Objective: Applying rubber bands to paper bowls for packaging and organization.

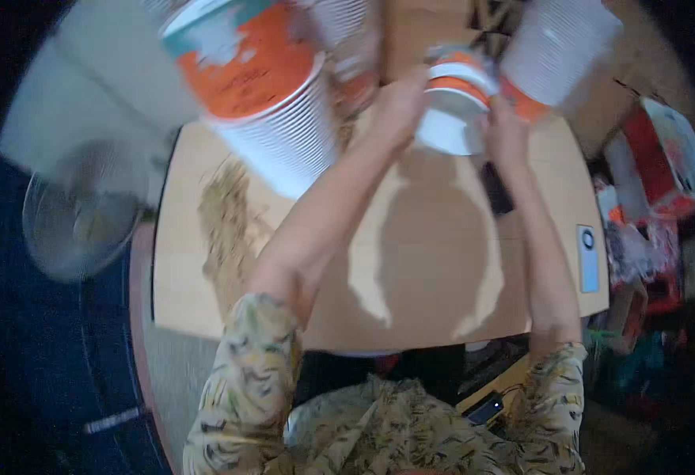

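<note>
At the far side of the table, my left hand (401,112) and my right hand (509,133) close round a short pile of orange-and-white paper tubs (450,133) from either side. The white inside of the nearest tub faces me, and a second rim shows behind it. Motion blurs the hands and hides the exact fingertips. Left of my left forearm towers a tall stack of nested tubs (272,95), orange and teal with white rims. Another stack (343,36) stands behind it. Beyond my right hand rises a third, leaning stack (560,51).
A brown rough patch (229,214) marks the table (434,253) on the left. A dark flat object (496,188) lies by my right forearm, a small pale device (588,258) near the right edge. A fan (82,210) stands left; red-and-white boxes (664,162) right.
</note>
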Demonstrator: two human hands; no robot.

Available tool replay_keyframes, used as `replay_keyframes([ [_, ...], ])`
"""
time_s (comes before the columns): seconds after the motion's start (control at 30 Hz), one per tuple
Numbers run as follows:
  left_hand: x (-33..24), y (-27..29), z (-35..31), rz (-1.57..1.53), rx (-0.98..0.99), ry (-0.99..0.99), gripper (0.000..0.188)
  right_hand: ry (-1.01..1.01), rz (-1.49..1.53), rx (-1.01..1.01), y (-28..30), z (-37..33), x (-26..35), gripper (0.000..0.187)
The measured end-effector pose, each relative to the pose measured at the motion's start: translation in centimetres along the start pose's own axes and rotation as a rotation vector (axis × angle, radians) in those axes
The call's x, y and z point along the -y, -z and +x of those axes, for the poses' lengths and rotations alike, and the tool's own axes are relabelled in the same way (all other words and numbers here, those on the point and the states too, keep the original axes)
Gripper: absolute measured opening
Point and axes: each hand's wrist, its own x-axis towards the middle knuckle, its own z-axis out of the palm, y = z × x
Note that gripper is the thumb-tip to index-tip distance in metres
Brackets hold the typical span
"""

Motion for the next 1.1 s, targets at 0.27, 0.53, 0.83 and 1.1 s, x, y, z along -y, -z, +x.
replay_keyframes([
  [0.27,-3.4,1.7,-7.4,0.304,-0.107,-0.155,0.022,-0.017,0.257,0.174,7.1,-1.7,5.5,0.021],
  [0.53,-7.6,8.3,-29.6,-0.155,0.169,-0.188,0.023,-0.176,0.351,-0.044,12.6,-5.0,9.9,0.020],
  [0.83,-5.6,20.5,-43.0,0.045,0.072,0.237,0.014,-0.561,0.901,0.540,15.4,-13.7,14.3,0.025],
  [1.1,-0.8,24.2,-43.6,0.103,-0.188,0.463,0.013,-0.853,0.972,0.473,16.6,-18.5,20.1,0.049],
])
